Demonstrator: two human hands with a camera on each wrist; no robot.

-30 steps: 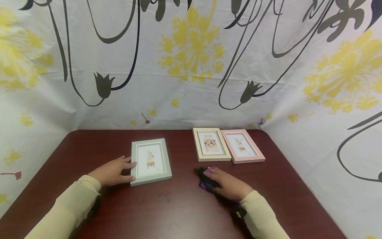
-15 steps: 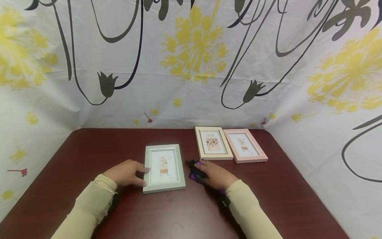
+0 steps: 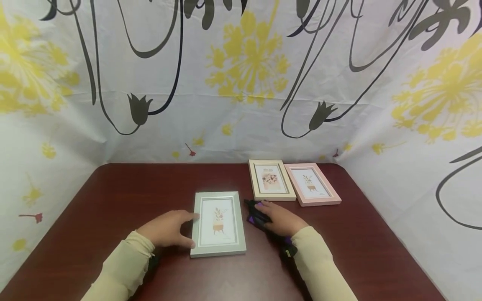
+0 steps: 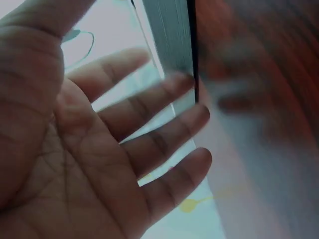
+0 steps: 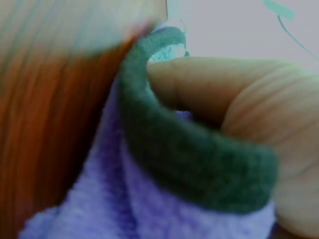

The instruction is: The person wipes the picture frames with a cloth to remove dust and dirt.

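Observation:
A pale green picture frame (image 3: 218, 225) with a potted-plant print lies face up on the table. My left hand (image 3: 167, 229) is at its left side, thumb and fingertips right at the edge. In the left wrist view, the frame's side (image 4: 169, 40) stands by the outstretched fingers of the left hand (image 4: 99, 139). My right hand (image 3: 284, 219) lies over a dark-edged purple cloth (image 3: 257, 217), just right of the frame. In the right wrist view the thumb hooks inside the dark border of the fuzzy purple cloth (image 5: 94, 199); the other fingers are mostly hidden.
A cream picture frame (image 3: 272, 180) and a pink picture frame (image 3: 313, 184) lie side by side at the back right of the dark red table (image 3: 124, 188). A flower-patterned white curtain (image 3: 226, 83) encloses the back and sides.
The green frame has slid right and toward me, turning a little straighter, with my left hand moving along at its edge. My right hand and the purple cloth have shifted only slightly.

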